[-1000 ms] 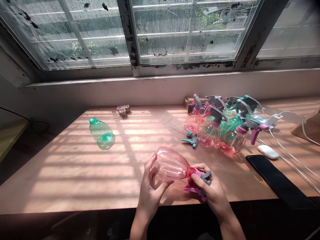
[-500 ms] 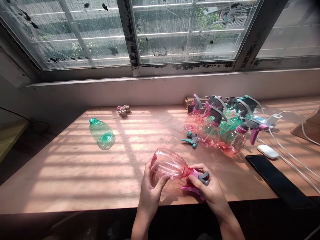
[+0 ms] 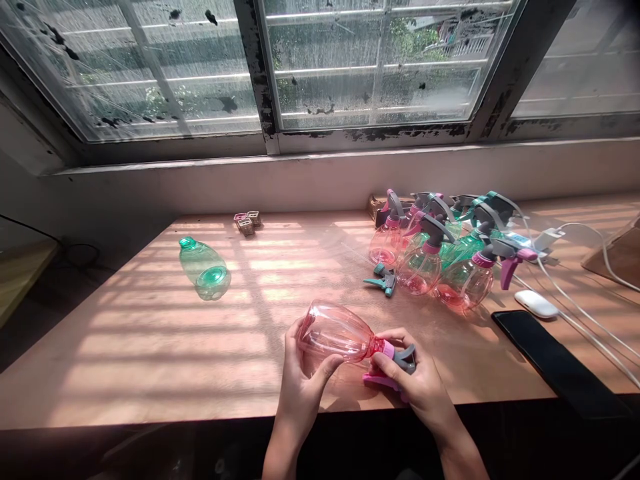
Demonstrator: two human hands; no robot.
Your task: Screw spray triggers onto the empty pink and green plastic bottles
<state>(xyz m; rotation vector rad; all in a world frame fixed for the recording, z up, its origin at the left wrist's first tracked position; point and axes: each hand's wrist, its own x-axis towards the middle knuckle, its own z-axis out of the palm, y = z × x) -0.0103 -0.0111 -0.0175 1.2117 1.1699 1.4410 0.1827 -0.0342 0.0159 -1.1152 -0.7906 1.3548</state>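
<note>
My left hand [image 3: 306, 377] is wrapped round the wide body of a clear pink spray bottle [image 3: 337, 332], which lies tilted on its side just over the table's front part. The bottle's neck points right, into the pink collar of a trigger spray head [image 3: 404, 358]. My right hand [image 3: 417, 377] grips that collar and head between thumb and fingers. Its pink trigger hangs below, and the palm hides part of the head. Whether the collar is fully on the neck I cannot tell.
Several pink and green spray bottles [image 3: 419, 272] stand at the right, a loose teal spray head [image 3: 384, 280] beside them. A green bottle [image 3: 203, 263] without a head lies left. Small blocks [image 3: 246, 222], a black phone [image 3: 550, 360], a white case [image 3: 536, 304] and cables surround the wooden table [image 3: 165, 373].
The bottle has shifted slightly down and right. Less of its red neck shows, and the pink collar sits closer to the bottle. Both hands keep their hold.
</note>
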